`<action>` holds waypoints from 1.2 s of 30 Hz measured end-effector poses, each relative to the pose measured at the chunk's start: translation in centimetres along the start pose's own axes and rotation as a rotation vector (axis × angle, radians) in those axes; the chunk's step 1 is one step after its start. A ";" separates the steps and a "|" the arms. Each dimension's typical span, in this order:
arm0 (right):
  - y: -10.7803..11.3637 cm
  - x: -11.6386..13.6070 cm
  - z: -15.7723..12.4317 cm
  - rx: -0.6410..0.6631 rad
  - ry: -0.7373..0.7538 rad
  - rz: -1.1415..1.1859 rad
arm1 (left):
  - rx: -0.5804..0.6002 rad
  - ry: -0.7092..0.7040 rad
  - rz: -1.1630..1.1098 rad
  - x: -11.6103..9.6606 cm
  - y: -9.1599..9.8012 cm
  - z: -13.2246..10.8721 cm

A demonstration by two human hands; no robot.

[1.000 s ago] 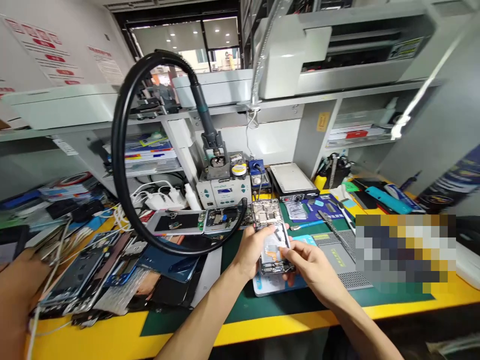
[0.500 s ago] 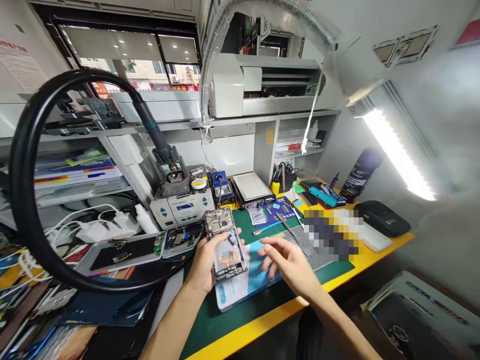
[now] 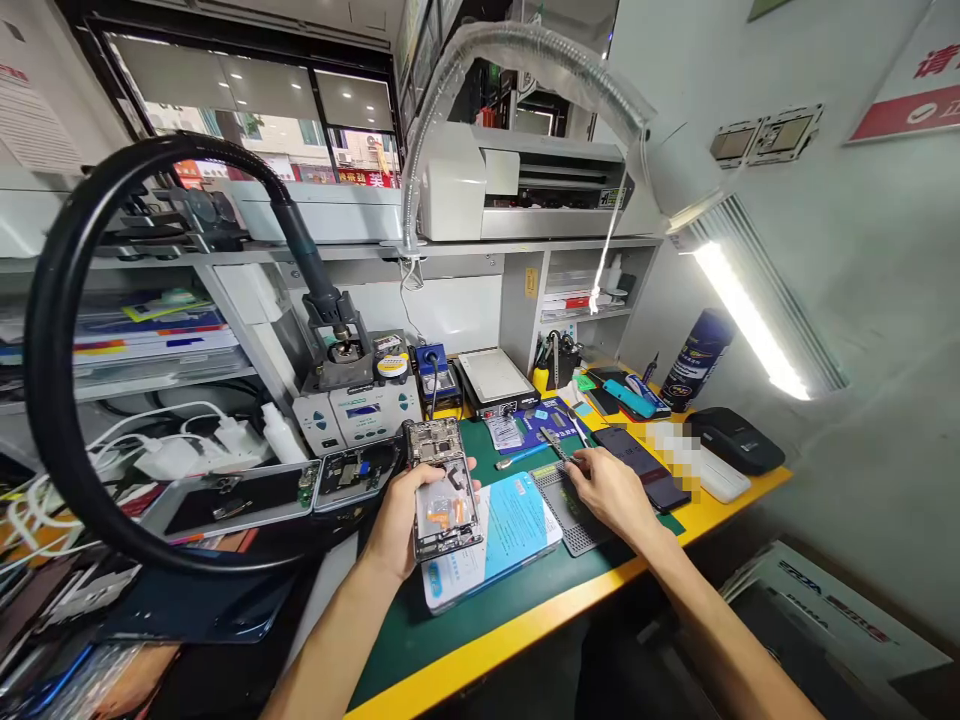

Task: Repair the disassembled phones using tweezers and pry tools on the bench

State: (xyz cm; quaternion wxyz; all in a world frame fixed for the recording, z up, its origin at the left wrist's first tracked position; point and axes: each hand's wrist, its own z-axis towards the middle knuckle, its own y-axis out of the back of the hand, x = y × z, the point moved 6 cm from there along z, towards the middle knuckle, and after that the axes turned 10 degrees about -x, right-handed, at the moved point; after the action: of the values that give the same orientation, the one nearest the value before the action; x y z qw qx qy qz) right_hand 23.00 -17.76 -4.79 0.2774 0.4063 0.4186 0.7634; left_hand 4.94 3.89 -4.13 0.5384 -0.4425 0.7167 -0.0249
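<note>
My left hand (image 3: 397, 525) grips an opened phone (image 3: 442, 490) with its back cover off, circuit board and orange flex cables showing, held tilted above a blue and white box (image 3: 499, 535) on the green mat (image 3: 465, 620). My right hand (image 3: 611, 490) reaches to the right over a grey perforated pad (image 3: 570, 510), fingertips closing on thin metal tweezers (image 3: 556, 447) that lie there. A dark phone (image 3: 641, 465) lies just right of that hand.
A thick black hose (image 3: 52, 330) loops up from the hot-air station (image 3: 356, 395) at the left. Two more opened phones (image 3: 300, 490) lie left of my left hand. A bright lamp bar (image 3: 750, 320), a blue spray can (image 3: 694, 355) and a tool cup (image 3: 555, 365) stand at the right.
My right hand left the phone and moved right to the tweezers on the grey pad. My head turned right. My left hand kept hold of the opened phone.
</note>
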 end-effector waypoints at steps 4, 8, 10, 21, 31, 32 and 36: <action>-1.7 1.2 -0.6 -0.042 0.042 -0.135 | 0.056 -0.029 0.004 0.2 -0.2 -0.2; -2.0 1.3 -1.4 -0.082 0.064 -0.169 | 0.141 -0.003 0.029 0.2 -1.5 -0.7; -2.1 1.0 -1.4 -0.084 0.074 -0.162 | 0.178 0.020 0.042 0.3 -2.3 -1.7; -1.8 0.4 -1.0 -0.008 0.037 -0.112 | -0.680 -0.283 0.264 -0.9 12.9 -17.8; -1.6 0.2 -0.9 -0.006 0.035 -0.025 | -1.302 -0.344 0.641 -13.7 25.4 -21.0; -1.5 0.2 -0.9 -0.021 0.040 -0.022 | -1.306 -0.347 0.694 -14.8 25.9 -20.5; -1.6 0.2 -1.1 -0.039 0.067 -0.031 | -1.245 -0.360 0.907 -17.3 27.2 -17.7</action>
State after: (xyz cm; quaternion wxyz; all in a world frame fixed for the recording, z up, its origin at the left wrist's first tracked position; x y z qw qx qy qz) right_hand 22.06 -17.26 -6.47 0.2827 0.3686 0.4191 0.7801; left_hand -25.15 24.00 2.35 0.2571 -0.3243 0.6112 0.6746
